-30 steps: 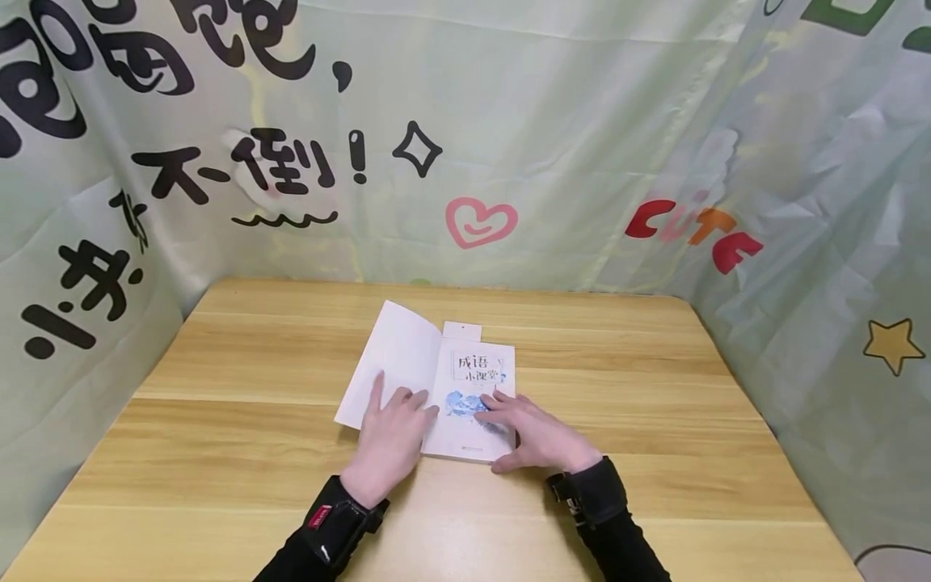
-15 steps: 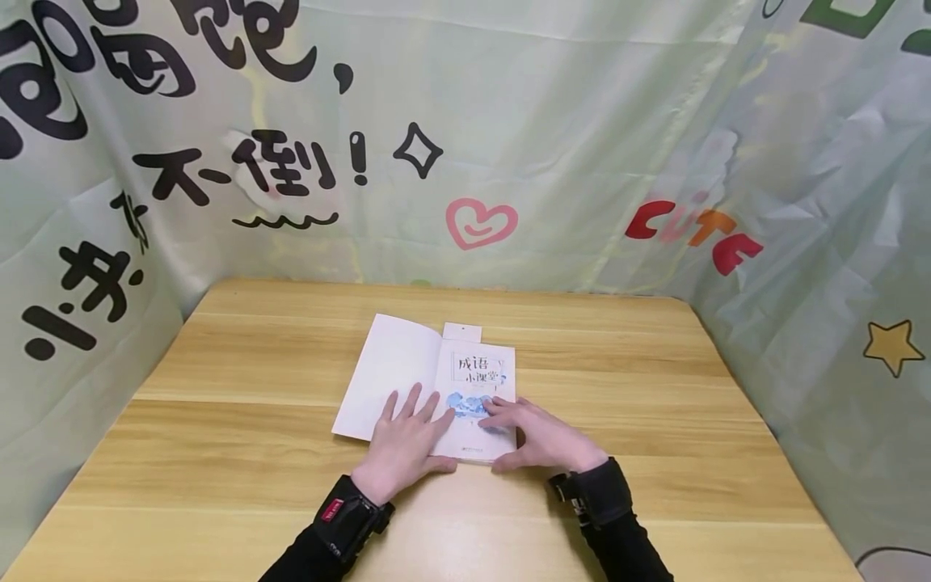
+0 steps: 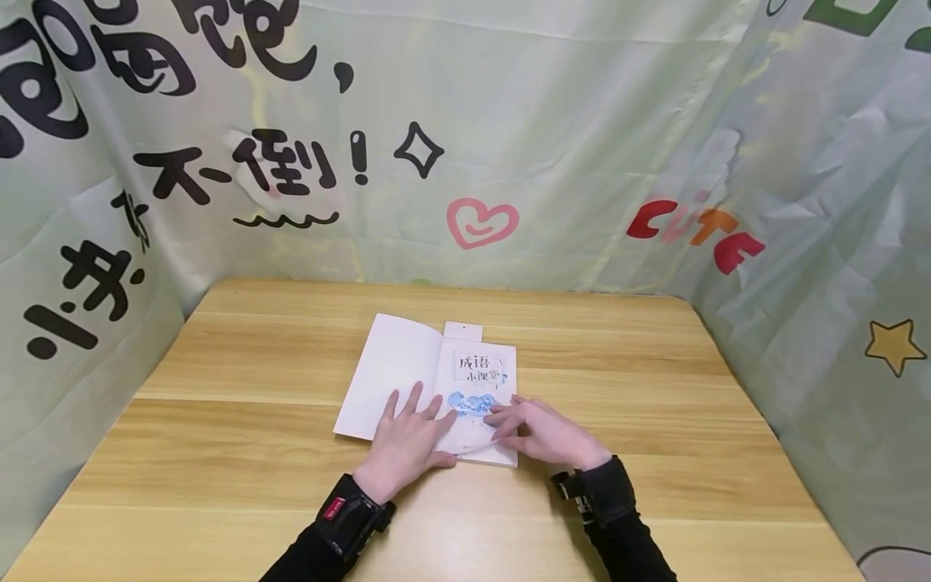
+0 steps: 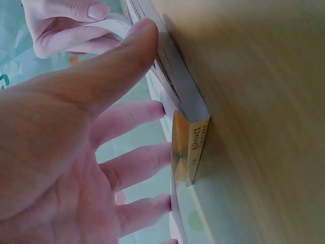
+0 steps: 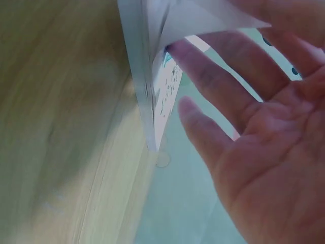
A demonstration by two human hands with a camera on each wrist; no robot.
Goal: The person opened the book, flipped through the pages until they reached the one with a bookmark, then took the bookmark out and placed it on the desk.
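An open book lies on the table, its title page with Chinese characters and a blue picture facing up. My left hand rests across the fold with fingers spread, its thumb at the book's lower edge. In the left wrist view that thumb sits at the page edges, close to the yellow spine. My right hand pinches the lower right corner of a page, which curls up off those beneath. The lifted page shows between thumb and finger in the right wrist view.
A small white card or tab sticks out past the book's top edge. The wooden table extends around the book on every side. Behind and beside it hangs a pale green printed cloth.
My left hand has flattened and spread over the fold, and the left leaf has come down flatter. My right hand has taken hold of the page corner and raised it.
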